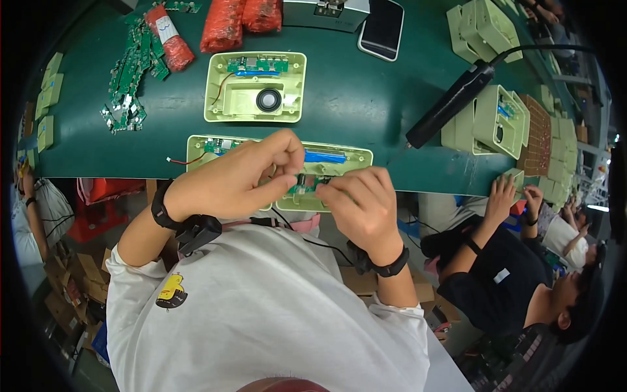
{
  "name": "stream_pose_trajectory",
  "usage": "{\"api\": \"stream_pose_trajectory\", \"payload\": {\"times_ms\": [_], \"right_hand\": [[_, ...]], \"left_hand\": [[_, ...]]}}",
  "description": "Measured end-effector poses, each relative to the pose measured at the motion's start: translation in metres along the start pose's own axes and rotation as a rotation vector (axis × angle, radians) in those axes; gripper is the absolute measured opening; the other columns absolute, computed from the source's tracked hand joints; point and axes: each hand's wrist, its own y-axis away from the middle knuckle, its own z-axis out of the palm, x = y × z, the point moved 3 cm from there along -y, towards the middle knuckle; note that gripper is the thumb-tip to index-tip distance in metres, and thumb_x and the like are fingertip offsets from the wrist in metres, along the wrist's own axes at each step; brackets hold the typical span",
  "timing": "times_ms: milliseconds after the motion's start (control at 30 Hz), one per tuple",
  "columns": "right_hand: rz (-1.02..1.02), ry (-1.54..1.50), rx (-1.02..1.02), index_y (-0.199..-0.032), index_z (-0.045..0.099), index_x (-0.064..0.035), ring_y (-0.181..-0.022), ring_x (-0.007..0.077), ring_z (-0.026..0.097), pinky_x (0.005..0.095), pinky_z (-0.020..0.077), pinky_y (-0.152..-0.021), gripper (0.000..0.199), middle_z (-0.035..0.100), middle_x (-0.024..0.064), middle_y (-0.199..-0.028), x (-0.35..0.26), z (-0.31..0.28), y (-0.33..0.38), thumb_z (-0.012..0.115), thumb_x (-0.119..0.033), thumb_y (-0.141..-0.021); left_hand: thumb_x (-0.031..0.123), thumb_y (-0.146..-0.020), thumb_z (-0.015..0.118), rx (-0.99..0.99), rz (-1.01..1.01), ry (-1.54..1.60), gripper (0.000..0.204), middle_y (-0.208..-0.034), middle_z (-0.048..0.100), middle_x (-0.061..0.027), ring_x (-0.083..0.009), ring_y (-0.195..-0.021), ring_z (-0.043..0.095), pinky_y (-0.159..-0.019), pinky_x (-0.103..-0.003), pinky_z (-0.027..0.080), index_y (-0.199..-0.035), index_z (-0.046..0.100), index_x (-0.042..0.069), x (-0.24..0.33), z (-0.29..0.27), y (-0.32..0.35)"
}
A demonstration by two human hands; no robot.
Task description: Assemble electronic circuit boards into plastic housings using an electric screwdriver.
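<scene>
I pinch a small green board [304, 187] between left hand [235, 176] and right hand [359, 202], just above the open shell [339, 159].

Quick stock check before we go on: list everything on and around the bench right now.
Open casing: one, pale green, bench front edge, under both hands.
Second casing: one, pale green, round speaker inside, behind the first.
Circuit boards: a pile, green, far left.
Red bags: several, far edge.
Phone: one, dark, far edge.
Black tool: one, corded, right.
Casing stack: several, pale green, right.
Bench: green.
Co-worker: one, black shirt, right.
Left hand, right hand: pinching a small green part.
</scene>
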Motion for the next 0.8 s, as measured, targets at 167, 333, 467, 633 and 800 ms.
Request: {"api": "stream_pose_trajectory", "payload": {"times_ms": [167, 333, 467, 633, 800], "right_hand": [[0.039, 0.173, -0.107, -0.09, 0.077, -0.0128, -0.085, 0.0181, 0.063, 0.0363, 0.0439, -0.077, 0.017, 0.069, -0.0043, -0.089, 0.022, -0.001, -0.012, 0.075, -0.008, -0.074], [-0.003, 0.273, -0.168, -0.09, 0.077, -0.0127, -0.087, 0.0173, 0.062, 0.0357, 0.0429, -0.076, 0.016, 0.069, -0.0047, -0.089, 0.026, 0.01, -0.021, 0.074, -0.009, -0.076], [0.027, 0.31, -0.148, -0.09, 0.078, -0.0128, -0.085, 0.0172, 0.062, 0.0356, 0.0427, -0.076, 0.015, 0.069, -0.0044, -0.089, 0.025, 0.014, -0.02, 0.073, -0.009, -0.076], [0.073, 0.322, -0.157, -0.089, 0.077, -0.0119, -0.087, 0.0165, 0.062, 0.0357, 0.042, -0.075, 0.011, 0.07, -0.0052, -0.091, 0.022, 0.015, -0.018, 0.077, -0.009, -0.079], [0.187, 0.254, 0.056, -0.102, 0.075, -0.0083, -0.098, 0.0258, 0.066, 0.0396, 0.0469, -0.089, 0.026, 0.071, 0.0053, -0.096, 0.033, -0.004, -0.031, 0.087, -0.015, -0.08]], "left_hand": [[0.026, -0.092, 0.078, 0.425, 0.427, -0.834, 0.04, -0.128, 0.064, -0.0131, -0.0277, -0.119, 0.059, -0.101, -0.044, 0.046, -0.123, 0.061, 0.006, -0.012, 0.009, 0.0], [0.047, -0.087, 0.079, 0.286, 0.3, -0.979, 0.067, -0.161, 0.044, -0.0149, -0.0367, -0.15, 0.037, -0.123, -0.059, 0.022, -0.141, 0.061, 0.011, -0.032, 0.024, 0.009], [0.051, -0.083, 0.081, 0.274, 0.297, -0.998, 0.075, -0.163, 0.043, -0.0159, -0.0352, -0.153, 0.035, -0.126, -0.062, 0.018, -0.143, 0.061, 0.011, -0.038, 0.024, 0.01], [0.058, -0.081, 0.081, 0.253, 0.294, -0.951, 0.083, -0.167, 0.038, -0.0169, -0.0375, -0.155, 0.032, -0.127, -0.064, 0.014, -0.147, 0.058, 0.012, -0.043, 0.024, 0.01], [0.06, -0.081, 0.08, 0.259, 0.292, -0.942, 0.086, -0.169, 0.035, -0.0178, -0.0384, -0.156, 0.031, -0.126, -0.065, 0.014, -0.149, 0.056, 0.012, -0.046, 0.023, 0.009]]}}
